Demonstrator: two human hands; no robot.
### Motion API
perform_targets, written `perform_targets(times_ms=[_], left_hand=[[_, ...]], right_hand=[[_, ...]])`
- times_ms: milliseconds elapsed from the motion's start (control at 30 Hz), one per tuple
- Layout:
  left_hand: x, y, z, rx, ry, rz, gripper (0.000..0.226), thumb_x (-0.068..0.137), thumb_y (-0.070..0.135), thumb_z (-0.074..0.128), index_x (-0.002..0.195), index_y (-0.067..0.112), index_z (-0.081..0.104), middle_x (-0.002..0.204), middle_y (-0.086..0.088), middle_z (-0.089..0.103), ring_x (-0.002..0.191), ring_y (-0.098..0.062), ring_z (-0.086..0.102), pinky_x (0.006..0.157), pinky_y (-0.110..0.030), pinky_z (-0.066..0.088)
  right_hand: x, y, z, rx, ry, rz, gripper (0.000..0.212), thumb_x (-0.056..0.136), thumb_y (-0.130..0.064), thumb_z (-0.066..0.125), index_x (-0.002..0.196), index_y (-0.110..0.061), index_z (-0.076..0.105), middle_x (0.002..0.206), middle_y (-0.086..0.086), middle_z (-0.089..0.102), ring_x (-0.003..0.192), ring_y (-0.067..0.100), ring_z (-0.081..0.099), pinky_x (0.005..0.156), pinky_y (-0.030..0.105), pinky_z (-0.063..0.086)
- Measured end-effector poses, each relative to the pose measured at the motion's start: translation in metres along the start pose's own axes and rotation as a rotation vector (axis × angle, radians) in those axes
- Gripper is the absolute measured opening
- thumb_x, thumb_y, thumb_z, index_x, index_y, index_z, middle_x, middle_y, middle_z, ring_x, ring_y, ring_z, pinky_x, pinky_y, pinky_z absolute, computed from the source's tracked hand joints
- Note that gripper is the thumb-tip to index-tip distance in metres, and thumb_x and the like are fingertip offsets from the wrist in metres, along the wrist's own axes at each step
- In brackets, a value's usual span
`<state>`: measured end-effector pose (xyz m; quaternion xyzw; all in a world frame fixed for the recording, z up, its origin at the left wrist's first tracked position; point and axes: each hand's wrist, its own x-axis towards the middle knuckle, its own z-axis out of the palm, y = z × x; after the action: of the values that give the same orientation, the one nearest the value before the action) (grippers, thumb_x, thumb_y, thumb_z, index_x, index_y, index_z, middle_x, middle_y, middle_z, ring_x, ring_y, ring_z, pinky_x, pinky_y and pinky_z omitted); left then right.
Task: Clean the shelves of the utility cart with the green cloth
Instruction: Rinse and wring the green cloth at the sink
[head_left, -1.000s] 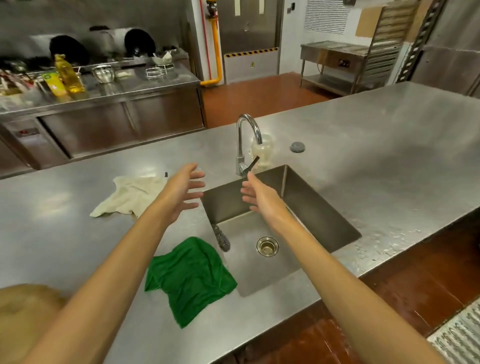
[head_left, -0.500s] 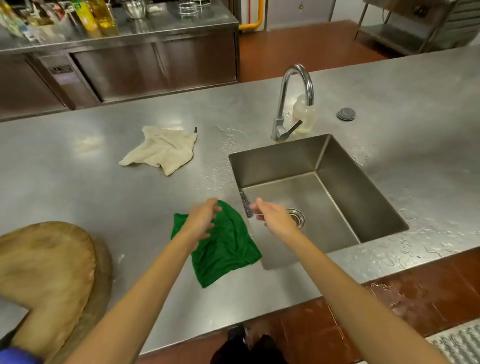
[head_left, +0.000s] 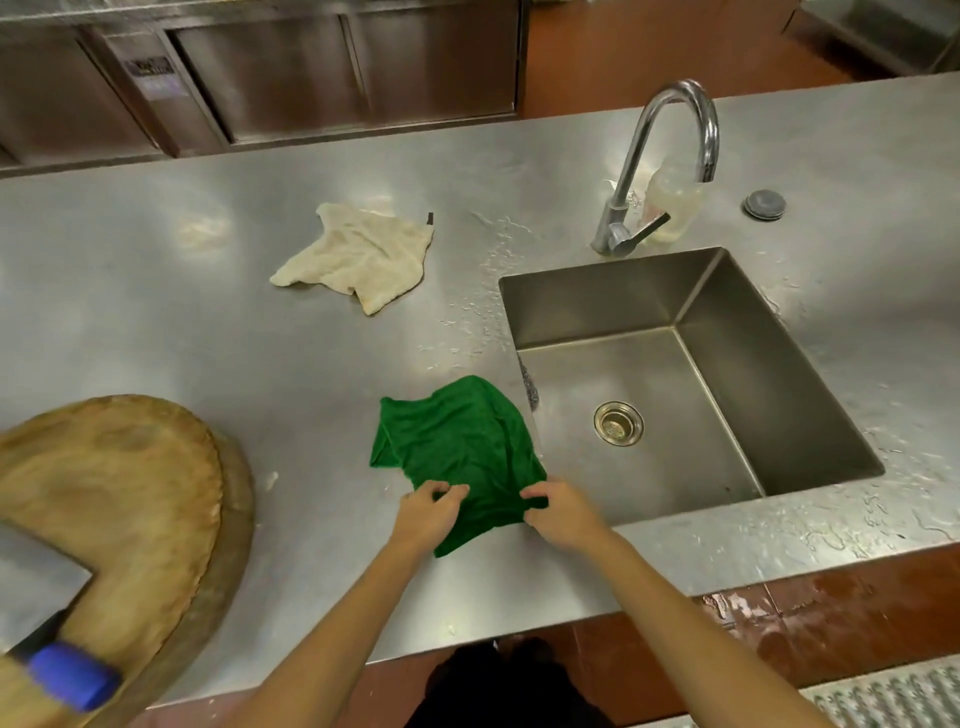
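we see the green cloth lying crumpled on the steel counter, right at the left rim of the sink, its right edge along that rim. both hands are on its near edge. the left hand has its fingers curled down into the fabric and grips a fold of it. the right hand pinches the near right corner between thumb and fingers. the far part of the cloth rests flat on the counter.

inside the sink we make out a round metal drain in the floor of the basin and a dark scrubber against the left wall. behind the basin stands a curved faucet, with a pale bottle just beside it and a grey disc further right. water drops are scattered on the counter around the sink.

well apart from the green cloth, toward the far left, lies a cream cloth, rumpled. at the near left sits a round wooden chopping block, and on it we see a blade with a blue handle, blurred.
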<state>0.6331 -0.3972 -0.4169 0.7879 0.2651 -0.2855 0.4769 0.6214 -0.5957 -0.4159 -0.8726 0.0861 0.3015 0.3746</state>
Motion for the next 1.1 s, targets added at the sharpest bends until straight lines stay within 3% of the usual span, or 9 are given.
perform_targets(times_ms=[100, 200, 333, 533, 633, 767, 900, 1033, 1100], left_hand=[[0.014, -0.013, -0.001, 0.065, 0.041, -0.005, 0.078, 0.068, 0.048, 0.074, 0.135, 0.014, 0.052, 0.127, -0.008, 0.057, 0.107, -0.025, 0.063, 0.095, -0.033, 0.052], [0.012, -0.016, -0.004, 0.040, 0.056, -0.016, 0.079, 0.069, 0.028, 0.079, 0.136, 0.009, 0.042, 0.116, -0.011, 0.064, 0.096, -0.028, 0.068, 0.084, -0.039, 0.058], [0.005, -0.022, -0.004, 0.150, 0.028, -0.009, 0.077, 0.077, 0.016, 0.080, 0.138, 0.007, 0.033, 0.108, -0.007, 0.055, 0.097, -0.023, 0.056, 0.081, -0.030, 0.048], [-0.002, -0.032, -0.006, 0.289, -0.017, 0.053, 0.091, 0.064, 0.034, 0.092, 0.137, 0.012, 0.042, 0.108, -0.004, 0.063, 0.095, -0.018, 0.060, 0.075, -0.026, 0.046], [-0.008, -0.031, -0.006, 0.398, -0.039, 0.151, 0.111, 0.058, 0.045, 0.093, 0.148, 0.018, 0.034, 0.126, -0.007, 0.052, 0.111, -0.023, 0.058, 0.091, -0.030, 0.050], [-0.014, -0.024, 0.000, 0.431, -0.020, 0.308, 0.134, 0.057, 0.047, 0.093, 0.158, 0.024, 0.010, 0.155, -0.011, 0.019, 0.143, -0.031, 0.027, 0.117, -0.039, 0.032], [-0.011, -0.006, 0.001, 0.361, 0.007, 0.400, 0.143, 0.056, 0.051, 0.093, 0.159, 0.023, -0.003, 0.165, -0.007, 0.002, 0.152, -0.026, 0.006, 0.124, -0.042, 0.018], [-0.004, 0.016, 0.000, 0.311, 0.105, 0.525, 0.142, 0.045, 0.077, 0.081, 0.158, 0.025, 0.013, 0.164, -0.002, 0.019, 0.151, -0.021, 0.015, 0.123, -0.046, 0.020], [0.001, 0.027, -0.002, 0.246, 0.125, 0.556, 0.131, 0.044, 0.085, 0.076, 0.153, 0.031, 0.027, 0.156, 0.002, 0.036, 0.144, -0.018, 0.032, 0.118, -0.045, 0.032]], right_hand=[[0.002, 0.001, 0.002, -0.066, 0.007, -0.003, 0.044, 0.090, -0.004, 0.058, 0.133, -0.011, 0.060, 0.136, 0.009, 0.055, 0.122, 0.027, 0.054, 0.103, 0.027, 0.041], [0.004, 0.003, 0.003, -0.090, 0.029, -0.018, 0.047, 0.085, 0.000, 0.062, 0.129, -0.015, 0.060, 0.131, 0.012, 0.052, 0.118, 0.029, 0.055, 0.104, 0.031, 0.045], [0.003, -0.004, 0.007, -0.106, 0.058, -0.009, 0.056, 0.081, -0.004, 0.068, 0.130, -0.023, 0.050, 0.128, 0.008, 0.046, 0.112, 0.029, 0.056, 0.099, 0.037, 0.049], [-0.011, -0.014, 0.003, -0.040, 0.029, -0.122, 0.046, 0.083, -0.011, 0.068, 0.125, -0.025, 0.052, 0.114, 0.002, 0.061, 0.092, 0.018, 0.062, 0.072, 0.025, 0.053], [-0.023, -0.021, -0.008, 0.130, 0.089, -0.097, 0.039, 0.086, -0.023, 0.070, 0.122, -0.028, 0.056, 0.108, -0.003, 0.061, 0.084, 0.015, 0.064, 0.061, 0.019, 0.050], [-0.040, -0.040, -0.026, 0.346, 0.138, -0.153, 0.040, 0.087, -0.018, 0.070, 0.125, -0.025, 0.061, 0.115, -0.008, 0.063, 0.094, -0.001, 0.059, 0.066, 0.006, 0.045], [-0.054, -0.069, -0.042, 0.548, 0.129, -0.237, 0.041, 0.082, -0.003, 0.069, 0.119, -0.021, 0.067, 0.108, -0.003, 0.070, 0.093, 0.007, 0.066, 0.072, 0.011, 0.048], [-0.070, -0.099, -0.063, 0.575, 0.135, -0.385, 0.044, 0.078, 0.002, 0.068, 0.116, -0.020, 0.069, 0.097, -0.003, 0.070, 0.087, 0.007, 0.066, 0.074, 0.019, 0.051], [-0.079, -0.111, -0.074, 0.599, 0.156, -0.446, 0.046, 0.073, -0.004, 0.066, 0.115, -0.021, 0.070, 0.094, -0.004, 0.070, 0.083, 0.008, 0.064, 0.072, 0.019, 0.051]])
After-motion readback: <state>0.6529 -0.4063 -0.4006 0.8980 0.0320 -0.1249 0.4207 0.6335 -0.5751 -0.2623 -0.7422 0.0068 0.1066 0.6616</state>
